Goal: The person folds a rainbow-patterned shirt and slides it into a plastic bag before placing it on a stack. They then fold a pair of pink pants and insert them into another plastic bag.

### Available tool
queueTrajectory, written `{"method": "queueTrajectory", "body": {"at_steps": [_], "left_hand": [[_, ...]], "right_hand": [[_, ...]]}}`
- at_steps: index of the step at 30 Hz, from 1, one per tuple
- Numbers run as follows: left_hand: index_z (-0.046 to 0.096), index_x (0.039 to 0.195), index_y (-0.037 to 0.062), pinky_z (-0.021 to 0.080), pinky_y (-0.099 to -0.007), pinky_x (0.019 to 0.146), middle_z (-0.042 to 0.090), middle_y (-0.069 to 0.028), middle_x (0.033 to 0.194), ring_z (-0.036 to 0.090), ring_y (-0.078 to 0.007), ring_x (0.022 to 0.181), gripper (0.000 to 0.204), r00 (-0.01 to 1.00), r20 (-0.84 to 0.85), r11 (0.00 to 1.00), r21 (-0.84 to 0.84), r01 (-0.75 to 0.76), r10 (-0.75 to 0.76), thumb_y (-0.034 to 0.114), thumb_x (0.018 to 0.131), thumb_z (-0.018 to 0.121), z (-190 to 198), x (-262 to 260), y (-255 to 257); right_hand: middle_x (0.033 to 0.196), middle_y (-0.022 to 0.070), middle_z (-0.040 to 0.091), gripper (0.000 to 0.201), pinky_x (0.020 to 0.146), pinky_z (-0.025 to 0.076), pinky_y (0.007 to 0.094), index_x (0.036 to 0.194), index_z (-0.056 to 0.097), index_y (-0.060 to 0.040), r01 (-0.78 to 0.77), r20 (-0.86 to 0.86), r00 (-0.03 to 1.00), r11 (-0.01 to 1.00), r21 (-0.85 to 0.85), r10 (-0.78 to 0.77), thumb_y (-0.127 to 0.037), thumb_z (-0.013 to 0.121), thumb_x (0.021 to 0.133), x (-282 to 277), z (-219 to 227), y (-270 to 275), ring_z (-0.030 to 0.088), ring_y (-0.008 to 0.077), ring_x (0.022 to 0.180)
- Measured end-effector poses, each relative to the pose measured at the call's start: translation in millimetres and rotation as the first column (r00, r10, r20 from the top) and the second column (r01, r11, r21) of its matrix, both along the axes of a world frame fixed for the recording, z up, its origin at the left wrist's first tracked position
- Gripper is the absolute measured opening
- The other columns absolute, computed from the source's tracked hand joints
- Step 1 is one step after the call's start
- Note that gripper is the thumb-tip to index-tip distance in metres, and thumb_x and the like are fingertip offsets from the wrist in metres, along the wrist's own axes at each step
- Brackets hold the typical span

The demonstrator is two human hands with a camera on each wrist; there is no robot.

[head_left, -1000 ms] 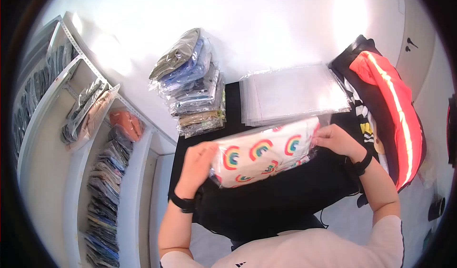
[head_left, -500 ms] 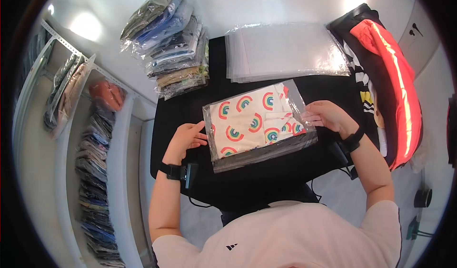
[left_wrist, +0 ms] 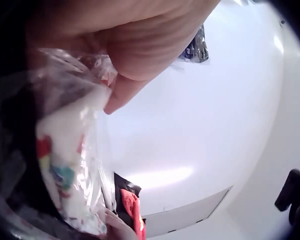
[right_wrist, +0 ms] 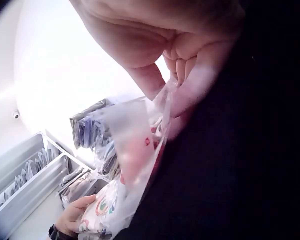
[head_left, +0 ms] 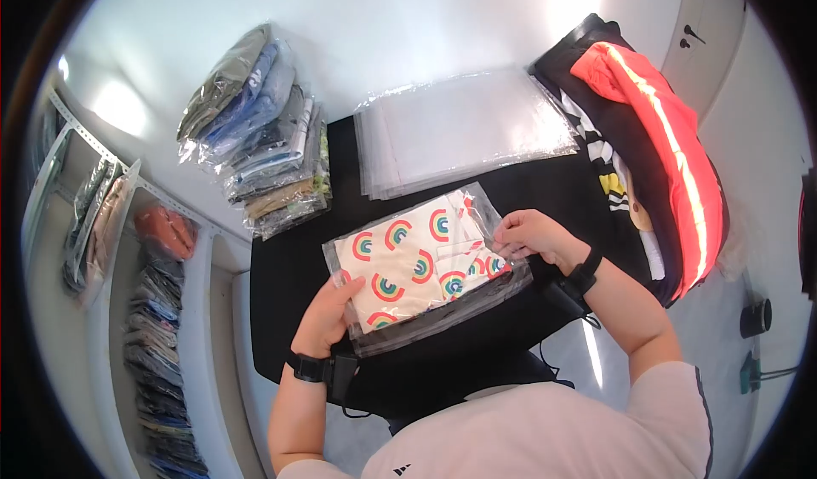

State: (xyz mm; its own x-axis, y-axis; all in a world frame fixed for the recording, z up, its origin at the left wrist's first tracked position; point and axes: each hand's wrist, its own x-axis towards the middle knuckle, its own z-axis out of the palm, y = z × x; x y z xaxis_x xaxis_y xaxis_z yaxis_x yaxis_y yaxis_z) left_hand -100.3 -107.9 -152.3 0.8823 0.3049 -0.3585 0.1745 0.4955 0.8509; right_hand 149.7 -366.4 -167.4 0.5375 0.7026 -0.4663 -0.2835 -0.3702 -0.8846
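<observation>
A clear plastic bag (head_left: 396, 341) holds a folded cream cloth garment (head_left: 400, 262) printed with rainbows, tilted over the black table. My left hand (head_left: 328, 313) grips the bag's left edge, thumb on top and the other fingers underneath. At the opposite edge my right hand (head_left: 536, 236) pinches the plastic between thumb and fingers. The right wrist view shows the bag's edge (right_wrist: 165, 100) bunched between those fingers. In the left wrist view the thumb (left_wrist: 122, 95) presses on the shiny plastic over the cloth.
Flat clear bags (head_left: 468, 130) lie at the back of the black table (head_left: 289, 309). Bagged clothes (head_left: 272, 139) stand in a tall stack at the back left. A heap with a coral garment (head_left: 655, 156) is at the right. Shelves (head_left: 213, 309) of packed clothes line the left.
The bag, seen tilted up a second ago, came down flatter over the table. My left fingers, loose at its edge half a second ago, now grip it; my right hand still holds the other edge.
</observation>
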Motion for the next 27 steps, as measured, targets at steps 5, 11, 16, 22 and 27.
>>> {"method": "queueTrajectory", "body": {"at_steps": [5,11,16,22,27], "left_hand": [[0.042,0.127,-0.0039,0.048,-0.0374,0.092,0.056,-0.0169,0.122,0.059,-0.0256,0.106,0.041,1.0,0.019,0.998,-0.051,-0.023,0.024,0.004,0.088,0.051,15.6,-1.9,-10.6],[0.042,0.127,-0.0036,0.049,-0.0389,0.091,0.056,-0.0187,0.121,0.06,-0.0274,0.105,0.04,0.946,0.292,0.989,-0.057,-0.133,0.144,0.002,0.089,0.049,99.0,-9.0,-13.4],[0.046,0.122,-0.0064,0.054,-0.0368,0.083,0.059,-0.0175,0.116,0.062,-0.0268,0.1,0.035,0.894,0.433,0.956,0.196,-0.22,0.117,0.006,0.089,0.052,190.3,-3.3,3.5],[0.051,0.114,0.0002,0.056,-0.0326,0.073,0.062,-0.0131,0.11,0.064,-0.0227,0.095,0.026,0.588,0.759,0.956,0.159,0.248,-0.279,0.012,0.092,0.05,290.2,-1.4,130.2],[0.052,0.109,0.0022,0.051,-0.0325,0.08,0.059,-0.0129,0.112,0.058,-0.0195,0.099,0.02,0.338,0.868,0.809,-0.116,-0.576,0.365,0.01,0.092,0.048,305.6,59.2,145.7]], "right_hand": [[0.08,0.0075,0.065,0.013,0.057,0.051,0.0217,0.089,0.059,-0.0028,-0.015,-0.091,0.995,0.99,0.141,0.028,-0.016,0.059,0.088,10.7,-14.6,-4.5,0.062,0.0114,0.065],[0.085,0.0143,0.067,0.034,0.067,0.055,0.0278,0.099,0.058,0.0001,0.1,-0.411,0.909,0.919,0.381,0.071,-0.027,0.038,0.099,11.7,-9.6,-9.4,0.067,0.0212,0.076],[0.088,0.0171,0.067,0.033,0.072,0.055,0.0304,0.1,0.059,0.0022,0.223,-0.591,0.796,0.843,0.489,0.132,-0.025,0.039,0.099,26.0,-29.8,-15.5,0.067,0.0243,0.078],[0.09,0.0181,0.067,0.031,0.071,0.055,0.0307,0.1,0.059,0.0032,0.211,-0.576,0.807,0.845,0.492,0.134,-0.021,0.04,0.098,24.6,-28.3,-18.9,0.067,0.025,0.078],[0.09,0.0189,0.067,0.031,0.072,0.055,0.0309,0.099,0.059,0.0043,0.207,-0.571,0.81,0.845,0.493,0.135,-0.02,0.04,0.097,24.8,-27.5,-19.1,0.067,0.0253,0.079]]}}
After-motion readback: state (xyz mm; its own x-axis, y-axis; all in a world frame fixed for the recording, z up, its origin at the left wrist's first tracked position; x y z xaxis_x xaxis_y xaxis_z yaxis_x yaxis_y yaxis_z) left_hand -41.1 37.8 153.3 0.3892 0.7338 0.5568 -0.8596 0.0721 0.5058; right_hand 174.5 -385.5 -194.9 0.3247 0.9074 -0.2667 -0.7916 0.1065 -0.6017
